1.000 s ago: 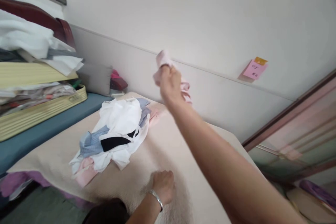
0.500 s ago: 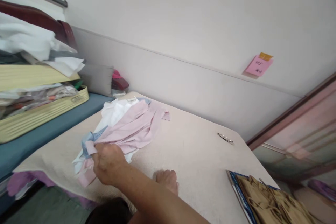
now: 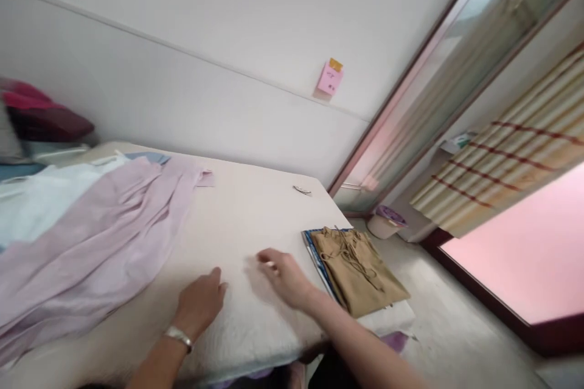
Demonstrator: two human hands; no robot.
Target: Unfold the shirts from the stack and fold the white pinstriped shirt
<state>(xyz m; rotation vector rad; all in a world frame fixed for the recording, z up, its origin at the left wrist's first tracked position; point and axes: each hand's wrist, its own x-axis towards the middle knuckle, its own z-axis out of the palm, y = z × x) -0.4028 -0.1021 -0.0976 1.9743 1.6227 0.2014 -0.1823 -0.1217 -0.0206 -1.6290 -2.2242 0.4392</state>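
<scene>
Both my hands rest empty on the cream quilted table cover (image 3: pixel 255 213): left hand (image 3: pixel 199 302) flat with fingers loosely spread, right hand (image 3: pixel 283 273) half-open, blurred. Just right of it lies a folded khaki garment (image 3: pixel 360 267) on a blue board (image 3: pixel 314 249). Left, the pink shirt (image 3: pixel 91 243) drapes over the clothes pile: light, limp, likely best gripped at collar or shoulders. Farther back, a pink sticky note (image 3: pixel 330 78) on the wall.

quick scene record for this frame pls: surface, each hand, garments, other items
surface: cream padded table set against the wall
left hand: flat on the table, holds nothing, metal bracelet on wrist
right hand: low over the table, fingers loose, holds nothing
pink garment: spread out left of both hands
tan folded garment: right of the right hand, on a blue-edged board
wall: pink sticky note
</scene>
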